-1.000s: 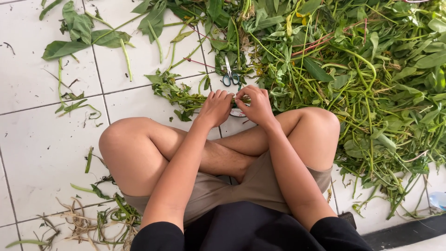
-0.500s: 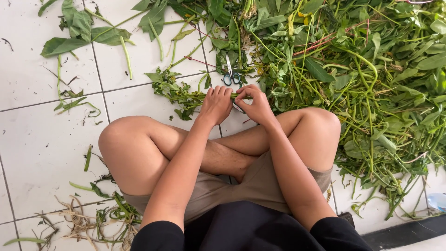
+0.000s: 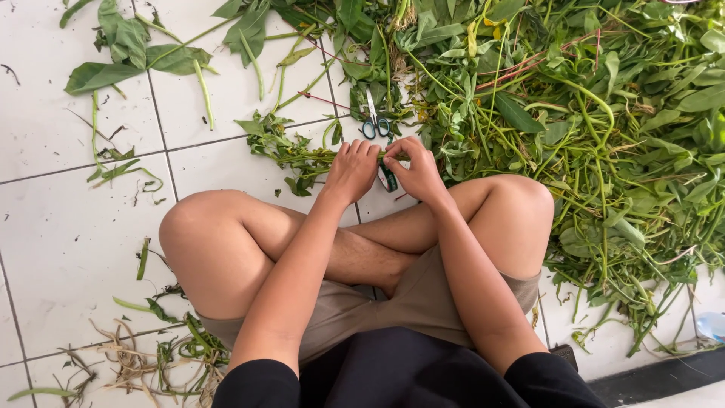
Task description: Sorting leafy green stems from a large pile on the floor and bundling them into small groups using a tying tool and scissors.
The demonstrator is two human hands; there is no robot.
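Observation:
I sit cross-legged on a white tiled floor. My left hand (image 3: 352,169) and my right hand (image 3: 414,171) meet in front of my knees, both closed on a leafy green stem bundle (image 3: 291,151) that stretches out to the left. A small dark green object (image 3: 387,178) sits between my hands; I cannot tell what it is. Small scissors (image 3: 375,121) with blue handles lie on the floor just beyond my fingers.
A large heap of green stems and leaves (image 3: 589,113) covers the floor at the right and top. Loose big leaves (image 3: 128,53) lie at the top left. Trimmed scraps and dry roots (image 3: 143,363) lie by my left knee.
Both hands stay together on the stems; the fingers shift only slightly. The view is otherwise the same.

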